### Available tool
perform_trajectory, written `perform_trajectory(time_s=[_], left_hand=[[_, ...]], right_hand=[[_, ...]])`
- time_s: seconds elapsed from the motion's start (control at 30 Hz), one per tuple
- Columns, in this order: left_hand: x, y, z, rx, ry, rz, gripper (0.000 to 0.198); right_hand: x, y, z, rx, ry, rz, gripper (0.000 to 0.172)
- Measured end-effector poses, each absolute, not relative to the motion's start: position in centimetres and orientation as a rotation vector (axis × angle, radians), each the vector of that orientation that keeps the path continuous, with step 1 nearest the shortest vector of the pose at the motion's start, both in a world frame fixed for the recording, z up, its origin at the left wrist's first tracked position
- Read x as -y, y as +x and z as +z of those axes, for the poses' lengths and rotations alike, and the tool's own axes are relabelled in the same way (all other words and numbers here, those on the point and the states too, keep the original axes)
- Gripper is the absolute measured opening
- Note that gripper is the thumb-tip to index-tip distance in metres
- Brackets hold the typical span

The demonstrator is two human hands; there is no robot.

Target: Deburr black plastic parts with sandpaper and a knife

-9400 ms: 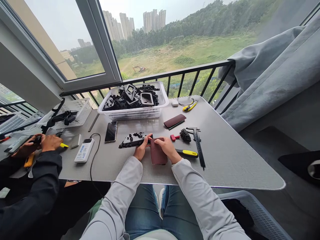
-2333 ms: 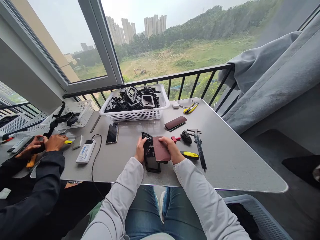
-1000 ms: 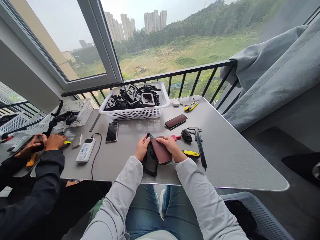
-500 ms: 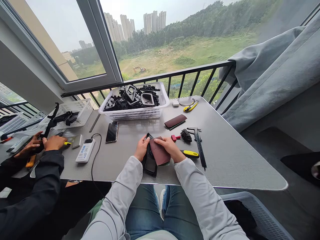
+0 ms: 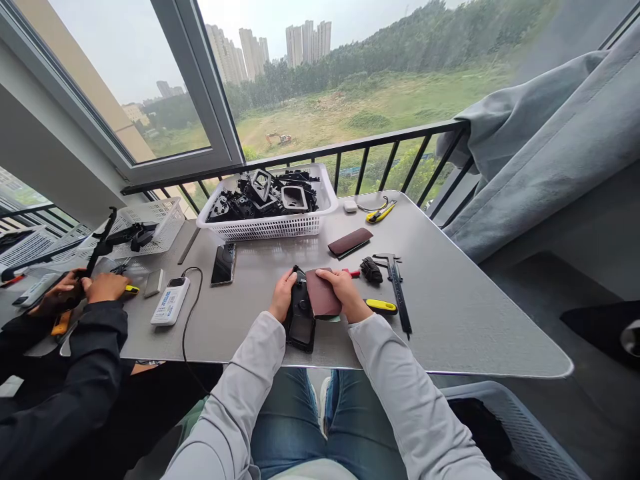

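My left hand [image 5: 283,295] grips the upper left edge of a black plastic part [image 5: 302,323] near the table's front edge. Pinched between thumb and fingers, a folded reddish-brown sheet [image 5: 323,294] is in my right hand [image 5: 345,293]. The sheet lies against the right side of the black part and hides some of it. Beyond my right hand are a red tool [image 5: 354,273], a crumpled black item [image 5: 371,270] and a yellow-and-black handle [image 5: 381,307]. Another brown folded sheet [image 5: 351,243] rests farther back.
A white basket [image 5: 273,229] of black parts stands at the back. Calipers [image 5: 399,293] lie right; a phone [image 5: 223,265] and corded white power bank [image 5: 171,302] lie left. Another person's hands [image 5: 105,287] work at far left. A yellow cutter [image 5: 381,213] is back right.
The brown sheet in my right hand has shifted slightly right and up, uncovering more of the black part. My left hand stays on that part.
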State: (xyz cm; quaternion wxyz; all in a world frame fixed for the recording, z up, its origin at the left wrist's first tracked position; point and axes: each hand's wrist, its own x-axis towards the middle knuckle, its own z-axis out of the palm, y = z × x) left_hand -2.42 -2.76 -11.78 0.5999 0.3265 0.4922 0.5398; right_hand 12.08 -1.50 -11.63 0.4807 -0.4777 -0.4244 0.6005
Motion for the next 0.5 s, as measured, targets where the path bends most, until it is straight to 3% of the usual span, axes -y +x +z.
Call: perform_trajectory(time_s=[0.23,0.5], left_hand=[[2.75,-2.64,-12.21,-1.132,0.841,1.171,0.050],[2.65,-2.41,-12.06,-1.238,0.901,1.288,0.031]], right_hand=[[1.29,12.32,-11.68,0.913,-1.192,1.444,0.042],[1.44,12.19,-11.23,0.875,-1.198,1.428,0.042]])
